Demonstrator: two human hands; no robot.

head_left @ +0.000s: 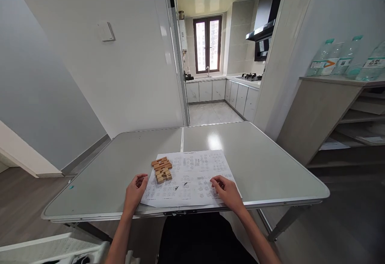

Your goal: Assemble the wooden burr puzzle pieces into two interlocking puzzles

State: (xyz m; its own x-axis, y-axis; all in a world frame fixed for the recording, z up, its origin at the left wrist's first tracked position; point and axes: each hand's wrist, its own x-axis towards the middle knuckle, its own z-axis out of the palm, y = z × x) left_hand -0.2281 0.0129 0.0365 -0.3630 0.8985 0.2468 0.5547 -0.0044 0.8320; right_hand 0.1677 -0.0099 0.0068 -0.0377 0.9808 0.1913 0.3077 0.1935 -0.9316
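A large white sheet (192,184) printed with small diagrams and text lies at the front of the table. On its left part sits a pile of light-brown wooden puzzle pieces (163,170), longer notched sticks at the back and shorter notched blocks in front. My left hand (136,190) rests at the sheet's left edge, a little left of the blocks, fingers loosely curled and holding nothing. My right hand (225,190) lies over the sheet's right side, its fingers loosely bent with nothing seen in them. Two small dark marks or bits (181,186) show on the sheet between the hands.
The folding table (264,172) has a metal rim and a centre seam. A small teal bit (71,187) lies at its left. To the right, a wooden shelf (325,107) carries several plastic bottles (345,57). Beyond the doorway is a kitchen with white cabinets (205,91).
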